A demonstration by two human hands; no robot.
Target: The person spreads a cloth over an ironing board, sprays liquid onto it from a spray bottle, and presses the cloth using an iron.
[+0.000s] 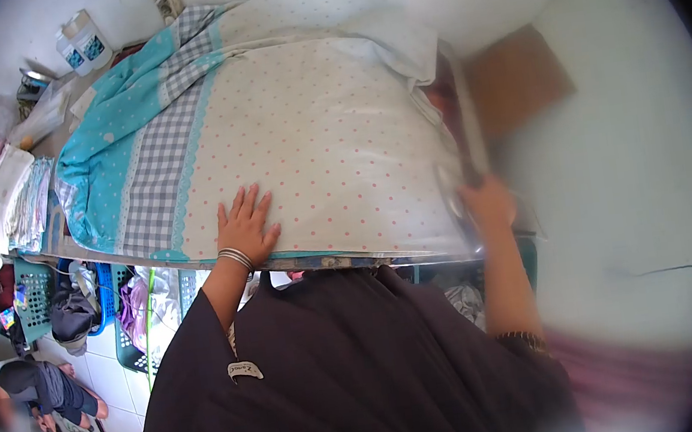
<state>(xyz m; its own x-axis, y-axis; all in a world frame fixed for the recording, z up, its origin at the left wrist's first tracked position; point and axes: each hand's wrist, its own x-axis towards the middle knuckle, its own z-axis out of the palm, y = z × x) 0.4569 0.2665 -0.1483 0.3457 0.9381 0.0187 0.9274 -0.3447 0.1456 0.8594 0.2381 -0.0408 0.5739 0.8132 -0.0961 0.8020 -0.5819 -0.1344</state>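
Observation:
A cream sheet (311,142) with pink dots, a grey checked band and a turquoise border covers the table in front of me. Near its front edge, my left hand (245,226) lies flat on the cloth with fingers spread. At the right edge, my right hand (489,203) is closed around the handle of what looks like a clothes iron (452,190), blurred and resting at the side of the cloth. The iron's far side is hard to make out.
Folded cloths (27,203) are stacked at the table's left end, with white bottles (87,42) behind. Plastic baskets (34,293) of laundry stand below. A brown cardboard piece (519,78) is by the right wall. Another person (44,391) sits on the floor at lower left.

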